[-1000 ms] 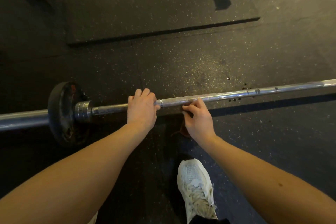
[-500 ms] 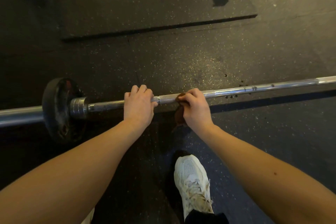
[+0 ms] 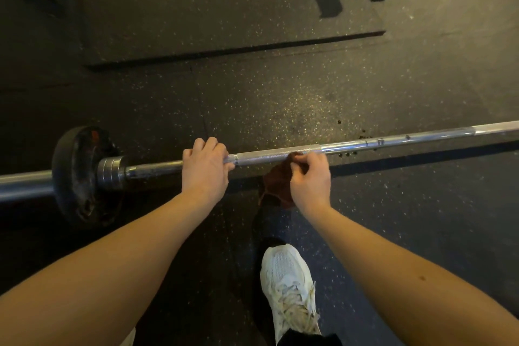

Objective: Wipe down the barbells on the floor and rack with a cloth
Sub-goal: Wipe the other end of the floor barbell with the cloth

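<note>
— Down on the rubber floor, the barbell lies loaded, iron plate at far left. Heavy, rigid steel, so I'd say it gets steadied on the shaft, not lifted.

— Left hand does that, fingers wrapped over the bar. Then the brown cloth, soft and limp, pinched against the knurling by the right hand, fingers curled.

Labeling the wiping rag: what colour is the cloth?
Dark reddish-brown cloth, in the right hand; head view.
</note>
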Demonstrator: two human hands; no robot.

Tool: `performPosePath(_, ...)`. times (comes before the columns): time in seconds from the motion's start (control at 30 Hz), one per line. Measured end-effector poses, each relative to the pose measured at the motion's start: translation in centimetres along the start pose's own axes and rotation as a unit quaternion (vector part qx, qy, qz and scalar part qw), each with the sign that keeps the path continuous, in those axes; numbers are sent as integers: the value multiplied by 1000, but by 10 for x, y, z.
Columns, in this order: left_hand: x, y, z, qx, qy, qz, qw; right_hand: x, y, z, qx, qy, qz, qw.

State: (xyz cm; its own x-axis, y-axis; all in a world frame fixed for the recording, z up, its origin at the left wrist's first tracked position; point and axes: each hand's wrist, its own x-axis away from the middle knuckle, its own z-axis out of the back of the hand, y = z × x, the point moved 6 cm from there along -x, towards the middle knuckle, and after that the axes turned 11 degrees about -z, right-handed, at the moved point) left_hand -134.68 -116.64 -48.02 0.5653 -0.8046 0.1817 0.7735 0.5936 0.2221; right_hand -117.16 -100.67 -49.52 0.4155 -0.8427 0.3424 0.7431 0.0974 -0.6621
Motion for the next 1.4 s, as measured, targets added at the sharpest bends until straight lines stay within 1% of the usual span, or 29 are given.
performPosePath(0.07, 1, 2, 1, 7, 3, 2, 1000, 10, 14, -8, 11, -28, -9, 1000)
performPosePath(0.1, 0, 3, 1, 6, 8, 3, 1000, 13, 17, -7, -2, -19, -11, 1000)
performPosePath(0.2, 0, 1, 0, 10, 10, 6, 1000, -7, 8, 21, -67, 88, -11, 994)
performPosePath(0.3, 2, 2, -1, 16, 11, 5, 1000, -22, -5, 37, -79, 103, -47, 990)
performPosePath(0.4, 0, 1, -2, 21, 2, 6, 1000, -13, -1, 17, -110, 69, -76, 989)
performPosePath(0.5, 2, 1, 0, 12, 3, 9, 1000, 7, 12, -11, -67, -14, -65, 995)
performPosePath(0.53, 1, 3, 0, 11, 10, 4, 1000, 11, 15, -13, -64, -17, -53, 996)
performPosePath(0.6, 0, 5, 2, 4, 15, 2, 1000, 3, 11, 3, -89, 44, -55, 994)
performPosePath(0.67, 3, 3, 0, 5, 12, 7, 1000, -14, 11, 23, -122, 115, -94, 981)
performPosePath(0.73, 4, 3, 0, 4, 17, 4, 1000, -26, 8, 38, -150, 151, -118, 970)
performPosePath(0.77, 3, 4, 1, 1, 17, 3, 1000, -27, 4, 35, -158, 143, -120, 970)
performPosePath(0.83, 1, 2, 0, 14, 8, 5, 1000, -21, -4, 14, -154, 85, -112, 978)
performPosePath(0.9, 2, 1, 0, 17, 5, 9, 1000, -8, -9, -9, -127, 35, -78, 988)
performPosePath(0.97, 2, 3, 1, 12, 11, 4, 1000, -5, -12, -9, -98, 32, -43, 994)
performPosePath(1.0, 1, 2, 2, 10, 12, 4, 1000, -10, -10, -3, -88, 38, -42, 994)
performPosePath(1.07, 2, 0, 3, 18, 11, 7, 1000, -19, 2, 12, -91, 62, -69, 991)
performPosePath(1.13, 3, 2, 1, 22, 6, 5, 1000, -22, 14, 23, -133, 89, -116, 980)
performPosePath(1.23, 2, 3, 0, 19, 9, 11, 1000, -16, 9, 12, -188, 102, -166, 963)
performPosePath(1.3, 3, 2, 0, 15, 10, 17, 1000, -4, 8, -5, -209, 77, -190, 956)
performPosePath(1.37, 2, 2, 0, 17, 14, 13, 1000, 8, 16, -21, -210, 34, -214, 953)
performPosePath(1.4, 3, 3, 0, 18, 13, 10, 1000, 12, 21, -24, -209, 26, -220, 953)
